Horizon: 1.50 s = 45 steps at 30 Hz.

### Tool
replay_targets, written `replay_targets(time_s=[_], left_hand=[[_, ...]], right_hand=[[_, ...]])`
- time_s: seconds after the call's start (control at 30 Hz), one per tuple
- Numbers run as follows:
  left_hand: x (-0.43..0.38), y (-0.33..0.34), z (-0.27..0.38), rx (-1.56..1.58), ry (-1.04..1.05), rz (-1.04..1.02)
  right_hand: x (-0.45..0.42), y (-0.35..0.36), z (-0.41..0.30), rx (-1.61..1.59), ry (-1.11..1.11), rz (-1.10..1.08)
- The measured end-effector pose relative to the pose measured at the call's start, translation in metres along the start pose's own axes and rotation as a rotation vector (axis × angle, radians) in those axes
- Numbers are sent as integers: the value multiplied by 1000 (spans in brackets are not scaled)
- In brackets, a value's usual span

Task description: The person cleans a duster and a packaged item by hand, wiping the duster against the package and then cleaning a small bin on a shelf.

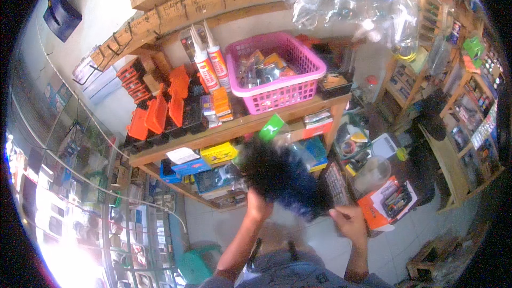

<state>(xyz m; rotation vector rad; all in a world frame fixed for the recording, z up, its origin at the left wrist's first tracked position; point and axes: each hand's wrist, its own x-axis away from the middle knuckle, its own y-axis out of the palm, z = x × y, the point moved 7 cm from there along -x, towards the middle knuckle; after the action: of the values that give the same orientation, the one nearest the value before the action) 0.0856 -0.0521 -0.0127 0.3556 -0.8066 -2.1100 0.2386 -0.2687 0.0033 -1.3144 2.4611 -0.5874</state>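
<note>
A dark, fluffy thing (284, 178), perhaps a feather duster, is held in front of me below the wooden shelf and is blurred. My left hand (259, 205) grips its lower left side, the fingers partly hidden behind it. At its lower right end is my right hand (349, 221), fingertips at the dark edge; blur hides whether they pinch it. Just above it shows a green card (272, 127) with a white mark. On the shelf above stands a pink plastic basket (280, 98) of small packaged goods.
On the wooden shelf (240, 123) stand orange-lidded boxes (156, 114), sealant cartridges (212, 64) and small cartons (222, 102). Boxes lie on the lower shelf. At right are an orange box of tools (376, 208) and a clear container (373, 173). A green stool (198, 264) is at lower left.
</note>
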Motion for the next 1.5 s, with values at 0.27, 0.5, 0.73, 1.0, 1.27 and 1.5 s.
replay_targets(time_s=[0.27, 0.5, 0.73, 1.0, 1.27, 1.5], left_hand=[[21, 5, 34, 1, 96, 17], [8, 6, 52, 267, 65, -17], [-6, -34, 76, 440, 140, -98], [-27, -16, 136, 347, 99, -157], [-42, -18, 111, 403, -146, -283], [-59, -25, 91, 406, -178, -290]], right_hand=[[-1, 25, -34, -144, 83, -55], [-2, 31, -40, -116, 49, -44], [-17, 52, -32, -43, 83, -30], [-46, 65, -47, -150, 6, 409], [-80, 151, -37, -1057, -10, 588], [-105, 182, -45, -1286, 38, 615]])
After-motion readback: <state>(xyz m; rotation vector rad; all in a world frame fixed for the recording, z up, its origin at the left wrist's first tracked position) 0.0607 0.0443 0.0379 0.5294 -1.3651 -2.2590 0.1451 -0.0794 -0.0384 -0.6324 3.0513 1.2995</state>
